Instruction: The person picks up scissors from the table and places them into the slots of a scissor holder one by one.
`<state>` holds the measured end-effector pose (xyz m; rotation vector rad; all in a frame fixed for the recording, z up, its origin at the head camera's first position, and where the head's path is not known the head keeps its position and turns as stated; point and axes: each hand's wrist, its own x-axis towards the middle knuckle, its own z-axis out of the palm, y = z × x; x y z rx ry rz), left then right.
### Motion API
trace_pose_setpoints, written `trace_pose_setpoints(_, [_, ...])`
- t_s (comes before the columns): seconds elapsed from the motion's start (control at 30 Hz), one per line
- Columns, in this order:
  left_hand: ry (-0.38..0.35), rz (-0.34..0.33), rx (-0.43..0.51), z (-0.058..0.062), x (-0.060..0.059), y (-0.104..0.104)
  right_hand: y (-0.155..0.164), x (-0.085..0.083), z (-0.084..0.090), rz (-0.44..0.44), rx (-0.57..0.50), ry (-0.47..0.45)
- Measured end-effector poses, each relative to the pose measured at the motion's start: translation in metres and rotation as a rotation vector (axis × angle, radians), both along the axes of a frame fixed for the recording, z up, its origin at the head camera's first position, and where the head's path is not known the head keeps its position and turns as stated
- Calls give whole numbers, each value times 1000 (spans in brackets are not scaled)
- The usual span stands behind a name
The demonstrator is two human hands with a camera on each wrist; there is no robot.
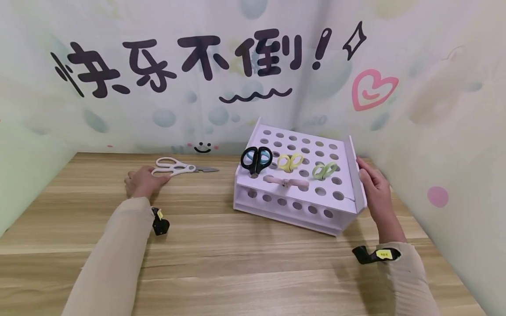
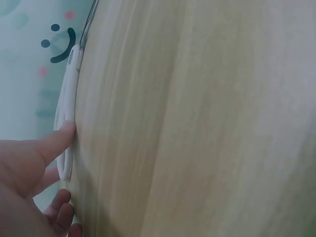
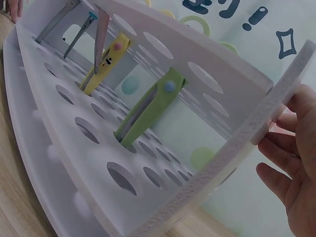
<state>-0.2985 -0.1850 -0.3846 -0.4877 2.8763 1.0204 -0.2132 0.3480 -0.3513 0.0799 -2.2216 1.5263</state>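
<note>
White scissors point(image 1: 175, 166) lie flat on the wooden table point(image 1: 221, 259) near the back wall, blades pointing right. My left hand point(image 1: 143, 181) rests beside their handles; in the left wrist view one straight finger point(image 2: 57, 140) touches the white handle point(image 2: 66, 106). A white perforated rack point(image 1: 312, 210) stands right of centre, tilted toward me. Black scissors point(image 1: 257, 159), yellow scissors point(image 1: 290, 161) and green scissors point(image 1: 325, 170) stand in its holes, and a pink pair point(image 1: 285, 182) lies on top. My right hand point(image 1: 372, 186) lies with fingers point(image 3: 276, 170) against the rack's right side wall point(image 3: 276, 106).
Patterned walls with black lettering close the table at the back and on both sides. The rack's right wall is near the right-hand partition. Bare wood stretches in front of the rack and between my two forearms.
</note>
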Motion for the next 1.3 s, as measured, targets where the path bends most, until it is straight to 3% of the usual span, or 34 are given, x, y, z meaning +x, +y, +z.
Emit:
trace_pose_setpoints(0.3, [59, 11, 70, 1, 4, -5, -2, -1, 4, 15, -7, 2])
trace_pose_setpoints(0.5, [97, -66, 142, 3, 5, -11, -3, -2, 4, 39, -23, 9])
trace_pose_setpoints(0.7, [149, -147, 143, -1, -1, -22, -3, -1, 4, 38, -37, 10])
trace_pose_setpoints(0.87, [129, -182, 201, -2, -4, -31, -2, 1, 3, 34, -46, 2])
trace_pose_setpoints(1.03, [216, -229, 251, 6, 2, -36, -2, 3, 3, 35, -47, -9])
trace_pose_setpoints(1.13, [277, -220, 243, 9, 4, -38, -2, 4, 3, 46, -60, -16])
trace_pose_setpoints(1.3, [284, -156, 287, 15, 5, -39, -3, 5, 4, 50, -72, -9])
